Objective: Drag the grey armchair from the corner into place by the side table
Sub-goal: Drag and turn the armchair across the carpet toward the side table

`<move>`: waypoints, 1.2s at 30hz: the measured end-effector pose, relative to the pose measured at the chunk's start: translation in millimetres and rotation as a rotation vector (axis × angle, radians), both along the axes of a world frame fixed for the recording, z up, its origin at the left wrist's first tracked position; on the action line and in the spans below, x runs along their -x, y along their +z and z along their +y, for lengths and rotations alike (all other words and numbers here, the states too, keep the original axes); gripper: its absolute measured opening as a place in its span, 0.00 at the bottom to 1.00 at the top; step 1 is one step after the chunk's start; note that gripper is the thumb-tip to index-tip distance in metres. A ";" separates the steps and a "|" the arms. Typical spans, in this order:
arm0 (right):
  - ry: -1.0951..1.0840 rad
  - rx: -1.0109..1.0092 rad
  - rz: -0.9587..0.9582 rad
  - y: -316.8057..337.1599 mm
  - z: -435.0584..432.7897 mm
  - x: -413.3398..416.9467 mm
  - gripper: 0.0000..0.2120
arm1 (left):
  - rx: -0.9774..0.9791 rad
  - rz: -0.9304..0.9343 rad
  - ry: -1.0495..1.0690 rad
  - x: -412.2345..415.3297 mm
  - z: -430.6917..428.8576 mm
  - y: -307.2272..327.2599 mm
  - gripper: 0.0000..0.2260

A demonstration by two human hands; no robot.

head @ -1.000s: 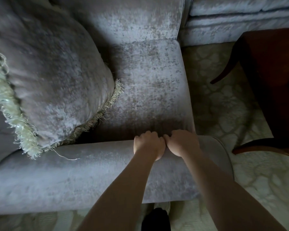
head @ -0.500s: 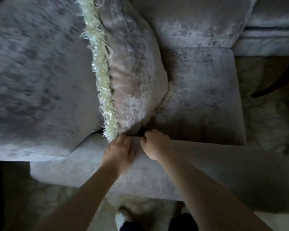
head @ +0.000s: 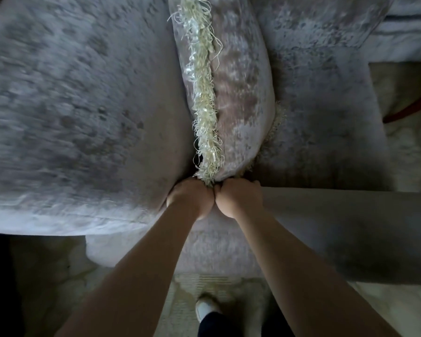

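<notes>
The grey velvet armchair (head: 326,113) fills the view, seen from above over its near armrest (head: 326,227). My left hand (head: 188,199) and my right hand (head: 238,199) sit side by side on the top of that armrest, fingers curled over its inner edge and gripping it. A grey cushion with a pale fringe (head: 229,88) stands on edge on the seat, its lower corner touching my knuckles. A thin dark red curve of the side table's leg (head: 408,110) shows at the right edge.
The chair's broad padded back (head: 71,105) spreads over the left half. Another grey upholstered piece (head: 408,27) stands at the top right. Pale patterned carpet (head: 404,152) lies right of the seat and below me, where my white shoe (head: 206,310) stands. Dark shadow fills the far left.
My hands have slid along the armrest toward the chair's back and gripped it again beside the cushion. The view has swung left, so the side table has almost left the frame.
</notes>
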State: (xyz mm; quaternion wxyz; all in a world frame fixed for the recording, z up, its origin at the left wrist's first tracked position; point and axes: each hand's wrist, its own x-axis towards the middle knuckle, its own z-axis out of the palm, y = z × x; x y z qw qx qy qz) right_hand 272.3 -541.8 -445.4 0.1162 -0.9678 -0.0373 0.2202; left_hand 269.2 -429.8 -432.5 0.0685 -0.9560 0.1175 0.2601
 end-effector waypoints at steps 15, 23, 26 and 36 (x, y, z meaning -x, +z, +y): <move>-0.014 -0.033 0.090 6.5 -1.0 -1.0 0.21 | 0.105 -0.046 0.169 1.4 1.6 -6.0 0.22; -0.018 -0.071 0.071 4.2 -5.2 5.1 0.21 | 0.179 -0.075 0.397 9.7 1.9 -5.4 0.26; 0.004 -0.063 0.069 6.4 -7.5 15.0 0.19 | 0.144 -0.050 0.382 20.6 -2.0 -3.4 0.25; 0.017 -0.038 -0.087 0.5 -8.8 25.7 0.20 | 0.231 -0.160 0.411 34.1 -6.1 -5.7 0.21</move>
